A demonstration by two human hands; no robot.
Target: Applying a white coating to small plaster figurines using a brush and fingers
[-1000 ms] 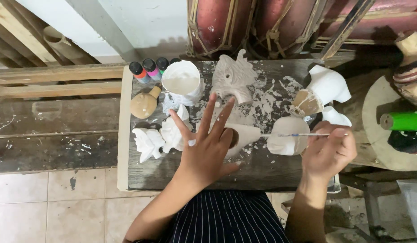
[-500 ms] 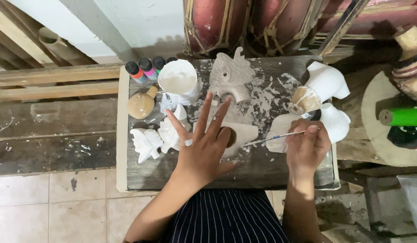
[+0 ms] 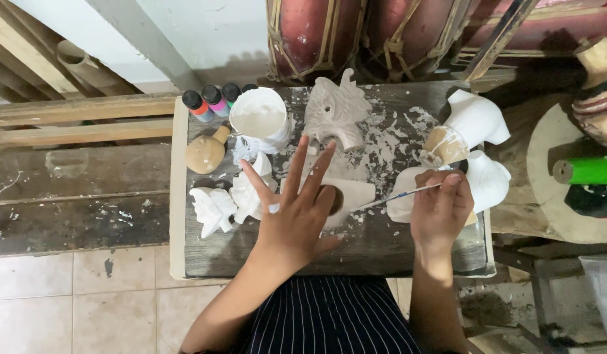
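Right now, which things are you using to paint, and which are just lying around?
In use:
left hand, flat on the white piece
right hand, holding the brush
cup of white paint

Lying about:
paint bottles
grey figure
small white figures
tan gourd
green roll
red drums

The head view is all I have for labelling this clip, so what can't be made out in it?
- Flat white piece: head view; the left hand with its spread fingers covers much of it.
- Brush handle end: hidden inside the right hand.
- Small paint bottles: too small to tell their contents.
- Green cylinder: cut off by the right edge.
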